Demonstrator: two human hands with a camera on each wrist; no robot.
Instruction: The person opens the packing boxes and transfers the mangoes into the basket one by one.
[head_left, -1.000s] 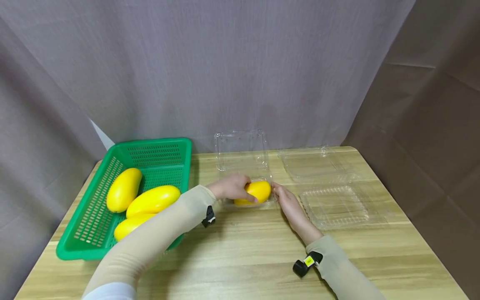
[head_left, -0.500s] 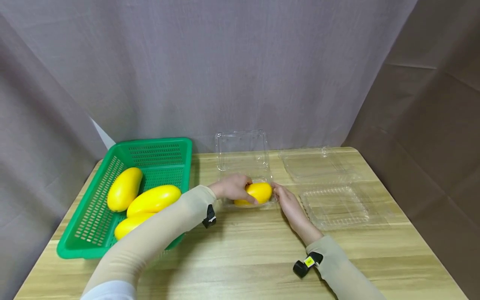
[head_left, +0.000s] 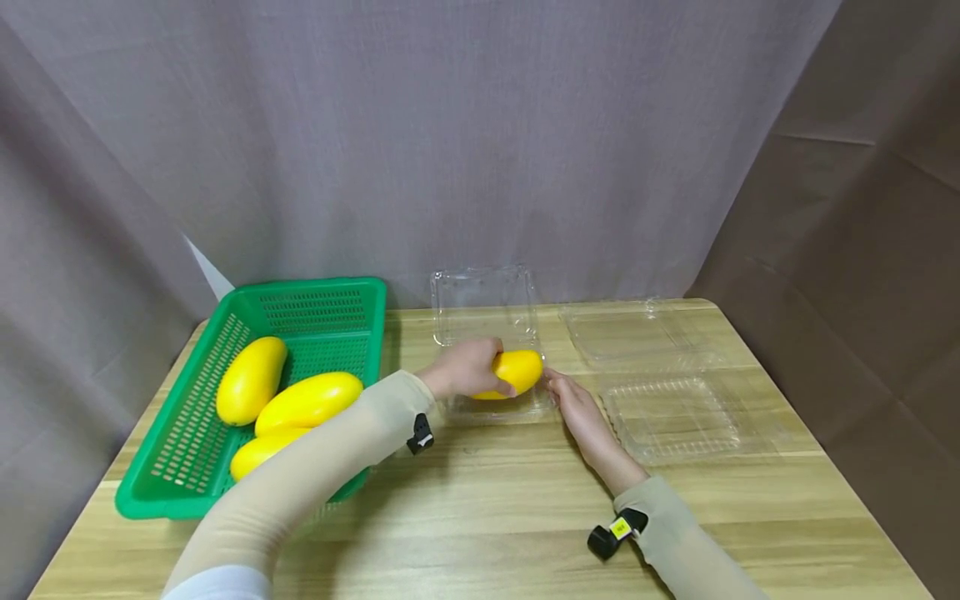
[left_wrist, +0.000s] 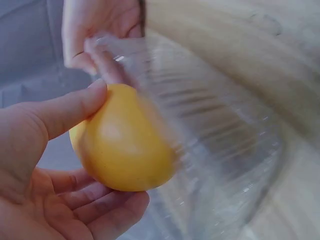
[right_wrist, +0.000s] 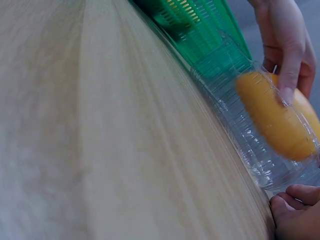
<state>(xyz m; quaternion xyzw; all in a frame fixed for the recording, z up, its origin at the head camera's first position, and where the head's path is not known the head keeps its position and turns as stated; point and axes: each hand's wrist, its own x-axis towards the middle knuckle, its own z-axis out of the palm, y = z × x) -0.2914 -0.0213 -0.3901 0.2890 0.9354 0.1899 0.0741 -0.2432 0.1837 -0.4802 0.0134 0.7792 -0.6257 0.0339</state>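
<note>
In the head view my left hand (head_left: 468, 367) grips a yellow mango (head_left: 519, 372) over the base of an open clear plastic clamshell box (head_left: 483, 308). Its thumb lies on one side of the fruit and the fingers curl round the other, as the left wrist view shows. Seen from the right wrist, the mango (right_wrist: 277, 120) is tilted, its lower part behind the clear box wall. My right hand (head_left: 581, 408) pinches the box at its right end with thumb and fingers. The lid stands up at the back of the box.
A green plastic basket (head_left: 375, 333) with several mangoes (head_left: 309, 403) stands at the left. To the right another open clear clamshell box (head_left: 675, 417) lies on the wooden table (head_left: 480, 517). A grey curtain (head_left: 480, 150) hangs behind.
My left hand has raised the mango slightly, so more of the box's front wall shows beneath it. The right hand has stayed at the box's right end.
</note>
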